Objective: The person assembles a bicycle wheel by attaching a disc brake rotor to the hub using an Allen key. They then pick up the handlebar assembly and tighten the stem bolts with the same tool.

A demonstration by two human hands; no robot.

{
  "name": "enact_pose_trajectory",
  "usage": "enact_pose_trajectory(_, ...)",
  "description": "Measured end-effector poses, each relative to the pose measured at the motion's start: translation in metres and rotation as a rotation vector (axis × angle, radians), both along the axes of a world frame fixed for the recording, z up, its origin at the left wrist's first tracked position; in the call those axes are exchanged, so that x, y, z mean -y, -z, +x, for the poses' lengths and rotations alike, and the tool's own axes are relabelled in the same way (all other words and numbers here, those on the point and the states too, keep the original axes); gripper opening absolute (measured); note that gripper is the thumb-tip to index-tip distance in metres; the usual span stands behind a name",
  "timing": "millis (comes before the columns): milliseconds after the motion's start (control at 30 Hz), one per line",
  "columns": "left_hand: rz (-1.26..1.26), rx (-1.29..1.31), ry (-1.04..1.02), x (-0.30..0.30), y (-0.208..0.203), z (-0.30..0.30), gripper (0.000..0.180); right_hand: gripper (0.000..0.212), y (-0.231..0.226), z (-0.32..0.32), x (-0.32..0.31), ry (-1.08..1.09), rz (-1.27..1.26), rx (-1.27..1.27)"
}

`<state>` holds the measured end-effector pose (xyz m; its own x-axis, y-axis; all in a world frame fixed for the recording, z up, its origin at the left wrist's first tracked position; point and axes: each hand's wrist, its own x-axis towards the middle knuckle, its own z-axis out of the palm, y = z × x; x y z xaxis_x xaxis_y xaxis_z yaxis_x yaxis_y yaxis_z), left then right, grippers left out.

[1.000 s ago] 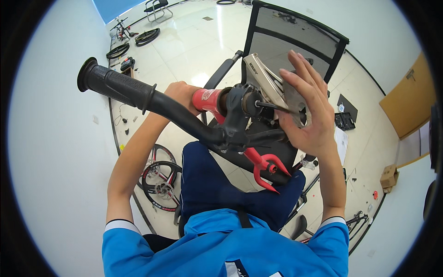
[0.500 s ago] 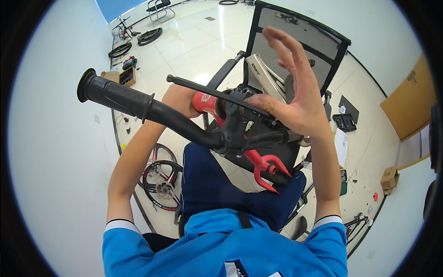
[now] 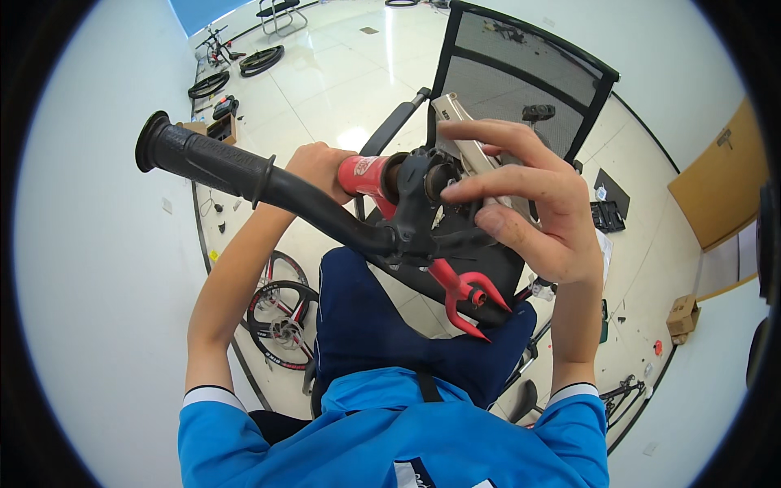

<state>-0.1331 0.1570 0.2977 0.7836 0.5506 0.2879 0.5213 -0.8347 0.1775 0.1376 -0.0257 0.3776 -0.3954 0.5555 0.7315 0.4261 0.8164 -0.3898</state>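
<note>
A black bicycle handlebar (image 3: 309,213) with a ribbed rubber grip (image 3: 207,169) slants across my lap, clamped in a black stem (image 3: 416,199). Beside the stem is a red head tube (image 3: 364,174); my left hand (image 3: 320,169) is wrapped round its far end, fingers partly hidden. Below the bar a red forked piece (image 3: 465,294) points toward my knees. My right hand (image 3: 529,203) is over the right side of the stem with fingers apart, the fingertips close to the round opening of the stem. Whether they touch it I cannot tell. That hand hides the bar's right end.
A black mesh office chair (image 3: 521,57) faces me, with a pale frame part (image 3: 455,122) on it. Spoked wheels (image 3: 285,329) lie at my left. On the right floor are a tool case (image 3: 606,215), a cardboard box (image 3: 683,315) and bicycle parts (image 3: 626,400).
The long black rod that lay across the stem under my right hand no longer shows. My right hand has come down, its fingers curling toward the stem. My left hand keeps its hold.
</note>
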Motion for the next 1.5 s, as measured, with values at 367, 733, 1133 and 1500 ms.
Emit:
enact_pose_trajectory(367, -0.011, -0.005, -0.007, -0.003, 0.004, 0.000, 0.027, 0.059, 0.008, 0.003, -0.010, 0.380, 0.120, 0.007)
enact_pose_trajectory(733, -0.017, 0.011, -0.034, -0.002, 0.003, 0.001, 0.025, 0.087, -0.014, -0.022, -0.029, 0.867, 0.432, -0.060)
enact_pose_trajectory(1133, -0.007, 0.024, -0.020, -0.002, 0.006, -0.001, 0.026, 0.026, 0.030, -0.037, 0.030, 0.424, 0.007, -0.116)
enact_pose_trajectory(1500, -0.032, 0.010, -0.045, 0.002, 0.006, -0.004, 0.027, 0.013, 0.023, -0.034, 0.033, 0.372, 0.093, -0.203)
